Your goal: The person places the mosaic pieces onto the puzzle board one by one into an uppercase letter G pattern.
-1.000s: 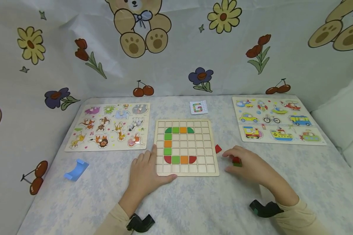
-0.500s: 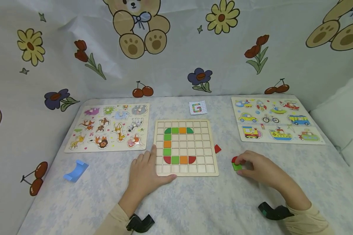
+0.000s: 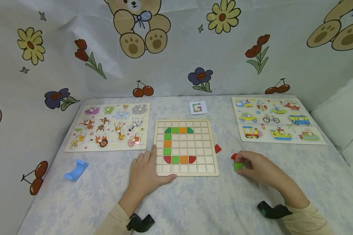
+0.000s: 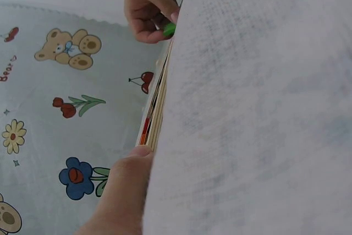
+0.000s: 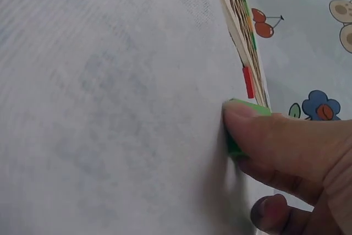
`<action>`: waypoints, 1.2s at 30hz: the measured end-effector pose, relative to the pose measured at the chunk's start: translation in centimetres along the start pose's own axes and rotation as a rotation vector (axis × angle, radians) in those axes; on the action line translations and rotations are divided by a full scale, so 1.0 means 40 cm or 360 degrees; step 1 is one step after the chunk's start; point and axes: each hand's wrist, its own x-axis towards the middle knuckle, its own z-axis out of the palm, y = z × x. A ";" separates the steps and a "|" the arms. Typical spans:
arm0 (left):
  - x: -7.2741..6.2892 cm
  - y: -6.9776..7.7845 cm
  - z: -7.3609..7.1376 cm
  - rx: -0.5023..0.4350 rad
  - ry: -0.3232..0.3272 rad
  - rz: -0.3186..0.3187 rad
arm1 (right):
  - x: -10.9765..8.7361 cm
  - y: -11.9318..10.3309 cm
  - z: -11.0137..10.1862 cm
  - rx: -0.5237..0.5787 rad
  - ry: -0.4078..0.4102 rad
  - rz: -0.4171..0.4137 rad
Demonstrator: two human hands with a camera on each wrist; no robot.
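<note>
My left hand (image 3: pixel 143 168) lies at the near left corner of a wooden grid board (image 3: pixel 204 168), fingers along its left side and thumb along its front edge. Green, orange and red tiles (image 3: pixel 175 159) set in the board form a C-like shape with rounded corners. Right of the board, my right hand (image 3: pixel 257 166) pinches a green block (image 5: pixel 236 141) between thumb and fingers. A red piece (image 3: pixel 233 156) shows just beyond the green one, partly covered by the fingertips. Between hand and board lies another red block (image 3: pixel 218 148).
Behind the board lies a small pattern card (image 3: pixel 198 107). An animal peg puzzle (image 3: pixel 144 127) lies at the left, a vehicle puzzle (image 3: pixel 266 131) at the back right. A curved blue piece (image 3: pixel 76 170) lies at the left. A printed cloth (image 3: pixel 176 65) hangs behind the table.
My right hand has moved right and a little nearer, and its fingers now pinch the green block. That block has shifted slightly apart from the red piece beyond it. My left hand has stayed put.
</note>
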 end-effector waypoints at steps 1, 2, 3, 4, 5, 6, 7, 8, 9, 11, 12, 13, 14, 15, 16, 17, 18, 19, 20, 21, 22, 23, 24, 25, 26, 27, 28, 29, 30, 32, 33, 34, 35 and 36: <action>0.000 0.000 0.000 -0.0001 0.0002 0.0001 | 0.001 -0.001 0.000 0.0017 0.0000 -0.0002; 0.000 0.000 0.001 -0.0002 0.0004 0.0003 | 0.004 -0.004 0.000 0.0034 0.0005 0.0000; 0.000 0.000 0.001 -0.0003 0.0007 0.0004 | 0.007 -0.007 0.000 0.0058 0.0009 0.0002; 0.001 -0.001 0.001 0.0001 0.0010 0.0004 | 0.012 -0.010 0.001 0.0078 0.0022 -0.0009; 0.001 -0.001 0.002 0.0003 0.0011 0.0004 | 0.019 -0.015 0.004 0.0092 0.0037 -0.0020; 0.002 0.000 0.002 0.0005 0.0012 0.0004 | 0.027 -0.021 0.006 0.0105 0.0056 -0.0028; 0.002 -0.001 0.002 0.0007 0.0012 0.0003 | 0.037 -0.027 0.009 0.0115 0.0080 -0.0038; 0.003 -0.001 0.003 0.0006 0.0010 0.0002 | 0.048 -0.036 0.014 0.0135 0.0103 -0.0042; 0.003 -0.001 0.003 0.0007 0.0009 0.0000 | 0.061 -0.044 0.020 0.0151 0.0122 -0.0049; 0.003 -0.001 0.003 0.0004 0.0004 -0.0003 | 0.087 -0.063 0.033 0.0181 0.0151 -0.0066; 0.003 -0.001 0.003 0.0001 0.0001 -0.0004 | 0.101 -0.074 0.041 0.0200 0.0160 -0.0071; 0.003 -0.001 0.003 -0.0002 -0.0002 -0.0006 | 0.115 -0.085 0.049 0.0220 0.0165 -0.0080; 0.003 -0.001 0.003 -0.0003 -0.0004 -0.0008 | 0.128 -0.098 0.058 0.0236 0.0164 -0.0085; 0.002 -0.001 0.003 -0.0003 -0.0005 -0.0009 | 0.140 -0.110 0.065 0.0248 0.0160 -0.0096; 0.002 0.000 0.002 -0.0004 -0.0007 -0.0010 | 0.152 -0.123 0.072 0.0266 0.0154 -0.0107; 0.002 0.000 0.002 -0.0004 -0.0008 -0.0011 | 0.161 -0.136 0.079 0.0283 0.0148 -0.0113; 0.002 0.000 0.002 -0.0002 -0.0010 -0.0011 | 0.171 -0.148 0.085 0.0302 0.0142 -0.0118; 0.002 0.000 0.001 0.0002 -0.0010 -0.0011 | 0.179 -0.161 0.091 0.0318 0.0139 -0.0123; 0.002 0.000 0.001 0.0005 -0.0011 -0.0011 | 0.186 -0.173 0.096 0.0334 0.0135 -0.0124; 0.002 0.000 0.001 0.0010 -0.0010 -0.0010 | 0.193 -0.184 0.100 0.0344 0.0134 -0.0126; 0.002 0.000 0.001 0.0014 -0.0010 -0.0009 | 0.198 -0.194 0.104 0.0354 0.0137 -0.0132; 0.002 0.000 0.002 0.0018 -0.0008 -0.0008 | 0.203 -0.202 0.108 0.0358 0.0139 -0.0139; 0.002 0.000 0.002 0.0020 -0.0006 -0.0007 | 0.208 -0.210 0.112 0.0357 0.0140 -0.0143; 0.002 0.000 0.002 0.0021 -0.0005 -0.0007 | 0.212 -0.217 0.115 0.0354 0.0144 -0.0146; 0.002 0.000 0.002 0.0021 -0.0003 -0.0007 | 0.216 -0.223 0.117 0.0346 0.0147 -0.0152; 0.002 0.000 0.002 0.0021 -0.0002 -0.0007 | 0.219 -0.228 0.120 0.0337 0.0150 -0.0157; 0.002 0.000 0.002 0.0021 -0.0002 -0.0007 | 0.222 -0.232 0.123 0.0333 0.0151 -0.0159; 0.002 0.000 0.002 0.0020 -0.0003 -0.0007 | 0.224 -0.234 0.125 0.0325 0.0148 -0.0155; 0.002 0.000 0.002 0.0019 -0.0002 -0.0007 | 0.226 -0.236 0.127 0.0318 0.0150 -0.0152; 0.002 0.001 0.002 0.0018 -0.0004 -0.0007 | 0.228 -0.237 0.130 0.0303 0.0155 -0.0147; 0.002 0.001 0.002 0.0018 -0.0005 -0.0006 | 0.228 -0.236 0.132 0.0297 0.0159 -0.0144; 0.002 0.000 0.002 0.0018 -0.0005 -0.0006 | 0.229 -0.236 0.133 0.0288 0.0163 -0.0145; 0.002 0.000 0.002 0.0017 -0.0004 -0.0007 | 0.229 -0.235 0.135 0.0278 0.0169 -0.0145; 0.002 0.000 0.003 0.0018 -0.0005 -0.0008 | 0.228 -0.234 0.136 0.0266 0.0178 -0.0148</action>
